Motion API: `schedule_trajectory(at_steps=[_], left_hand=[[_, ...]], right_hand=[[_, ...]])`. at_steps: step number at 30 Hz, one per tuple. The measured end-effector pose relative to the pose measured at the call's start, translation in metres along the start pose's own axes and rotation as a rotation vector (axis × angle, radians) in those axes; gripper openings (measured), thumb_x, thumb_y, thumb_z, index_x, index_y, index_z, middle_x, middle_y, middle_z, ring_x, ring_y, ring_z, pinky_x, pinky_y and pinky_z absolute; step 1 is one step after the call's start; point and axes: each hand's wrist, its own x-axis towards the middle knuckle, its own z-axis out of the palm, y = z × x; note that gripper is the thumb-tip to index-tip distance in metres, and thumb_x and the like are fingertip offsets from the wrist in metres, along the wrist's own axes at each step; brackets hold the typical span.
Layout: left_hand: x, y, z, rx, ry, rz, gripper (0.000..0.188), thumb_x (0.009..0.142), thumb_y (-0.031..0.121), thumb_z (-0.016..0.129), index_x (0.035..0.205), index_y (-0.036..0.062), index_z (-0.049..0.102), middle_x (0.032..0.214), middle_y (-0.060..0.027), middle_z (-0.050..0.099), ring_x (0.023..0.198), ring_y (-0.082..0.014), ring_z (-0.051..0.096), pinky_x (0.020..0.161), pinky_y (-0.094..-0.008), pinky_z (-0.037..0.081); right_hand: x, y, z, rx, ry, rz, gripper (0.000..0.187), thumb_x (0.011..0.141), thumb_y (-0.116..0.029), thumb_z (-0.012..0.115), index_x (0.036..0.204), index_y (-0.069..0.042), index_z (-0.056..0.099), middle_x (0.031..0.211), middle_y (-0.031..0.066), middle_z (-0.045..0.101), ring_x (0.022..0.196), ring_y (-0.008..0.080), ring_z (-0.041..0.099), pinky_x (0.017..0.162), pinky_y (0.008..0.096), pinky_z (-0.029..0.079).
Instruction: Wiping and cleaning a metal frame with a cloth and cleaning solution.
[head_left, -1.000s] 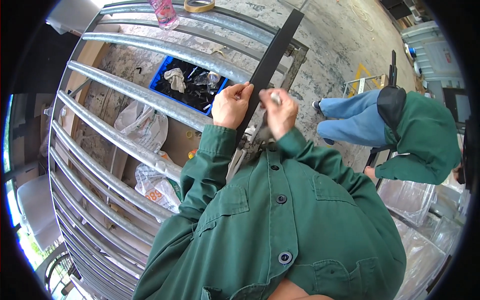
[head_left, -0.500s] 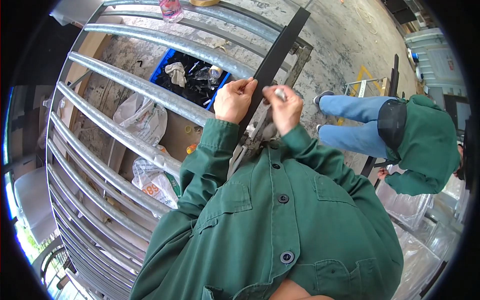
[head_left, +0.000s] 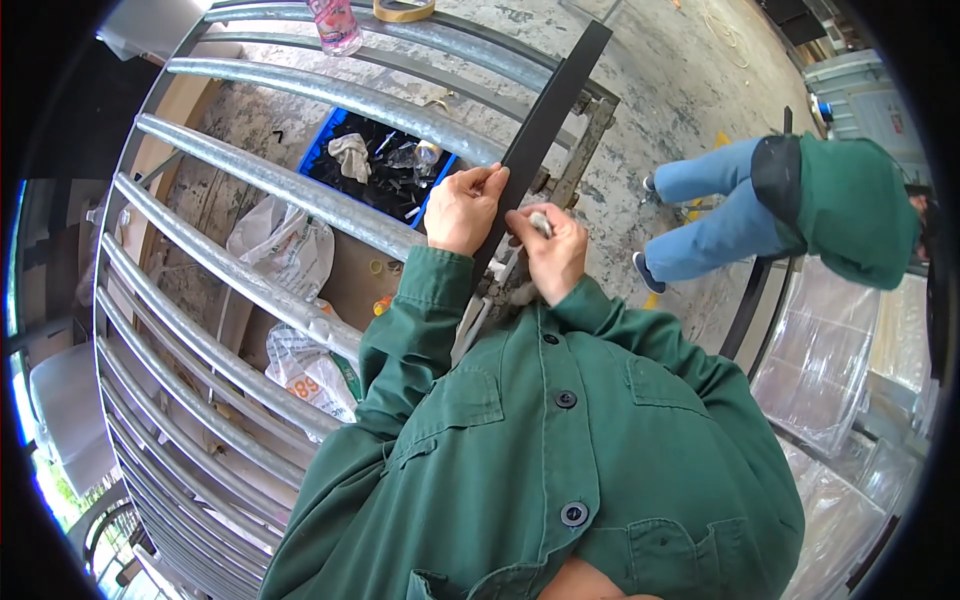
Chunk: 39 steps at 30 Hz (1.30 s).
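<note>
A long flat black bar (head_left: 548, 118) runs from the top right down toward my chest, resting across a rack of grey metal tubes (head_left: 290, 185). My left hand (head_left: 460, 212) grips the bar's left edge near its lower end. Just to the right of the bar, my right hand (head_left: 550, 250) is closed around a small light-coloured piece (head_left: 540, 222) held against the bar. My green jacket sleeves hide the bar's lower end.
A blue bin (head_left: 385, 165) of dark parts and rags sits under the tubes. White plastic bags (head_left: 285, 245) lie on the floor beside it. Another person in a green jacket and blue trousers (head_left: 790, 205) bends over at the right, near clear-wrapped stacks (head_left: 830, 350).
The view has shifted slightly and both hands sit a little lower on the bar. The person at the right has moved a bit upward in the picture.
</note>
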Motion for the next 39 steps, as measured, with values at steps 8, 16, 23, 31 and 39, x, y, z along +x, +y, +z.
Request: schedule_trajectory(at_steps=[8, 16, 23, 31, 39], left_hand=[[-0.003, 0.001, 0.000, -0.009, 0.025, 0.052, 0.026, 0.078, 0.033, 0.064, 0.089, 0.0093, 0.068, 0.069, -0.0147, 0.062, 0.065, -0.0263, 0.063, 0.059, -0.0317, 0.048], [-0.002, 0.004, -0.001, -0.006, 0.010, 0.042, 0.027, 0.079, 0.033, 0.063, 0.086, 0.0082, 0.068, 0.068, -0.0152, 0.061, 0.063, -0.0281, 0.062, 0.057, -0.0329, 0.048], [0.000, 0.009, -0.001, -0.020, -0.012, 0.010, 0.027, 0.078, 0.033, 0.063, 0.088, 0.0081, 0.068, 0.067, -0.0142, 0.062, 0.062, -0.0259, 0.063, 0.058, -0.0311, 0.048], [0.002, -0.002, 0.000, -0.136, -0.038, -0.081, 0.030, 0.079, 0.035, 0.063, 0.087, 0.0065, 0.068, 0.062, -0.0116, 0.062, 0.058, -0.0165, 0.062, 0.056, -0.0271, 0.046], [0.012, -0.020, 0.007, -0.269, -0.092, -0.169, 0.038, 0.084, 0.042, 0.056, 0.090, 0.0056, 0.067, 0.068, -0.0128, 0.064, 0.064, -0.0152, 0.062, 0.061, -0.0272, 0.046]], right_hand=[[-0.009, 0.010, -0.002, -0.137, -0.067, -0.025, 0.009, 0.078, -0.012, 0.066, 0.078, -0.004, 0.062, 0.062, 0.0011, 0.061, 0.056, 0.0060, 0.053, 0.052, 0.0217, 0.043], [-0.007, 0.015, -0.001, 0.043, -0.083, -0.010, 0.012, 0.079, -0.012, 0.066, 0.077, -0.002, 0.061, 0.063, 0.0015, 0.060, 0.055, 0.0064, 0.054, 0.052, 0.0207, 0.042], [0.015, 0.004, -0.004, 0.178, 0.030, -0.015, 0.010, 0.079, -0.010, 0.065, 0.074, -0.002, 0.061, 0.061, 0.0024, 0.060, 0.054, 0.0061, 0.054, 0.049, 0.0213, 0.042], [0.036, -0.008, -0.059, -0.170, -0.556, 0.079, 0.028, 0.075, -0.025, 0.066, 0.065, -0.001, 0.057, 0.048, 0.0031, 0.049, 0.047, 0.0062, 0.045, 0.044, 0.0247, 0.036], [0.018, -0.001, -0.024, -0.098, -0.353, 0.116, 0.035, 0.069, -0.026, 0.077, 0.085, -0.002, 0.056, 0.067, 0.0003, 0.057, 0.059, 0.0076, 0.049, 0.054, 0.0240, 0.041]])
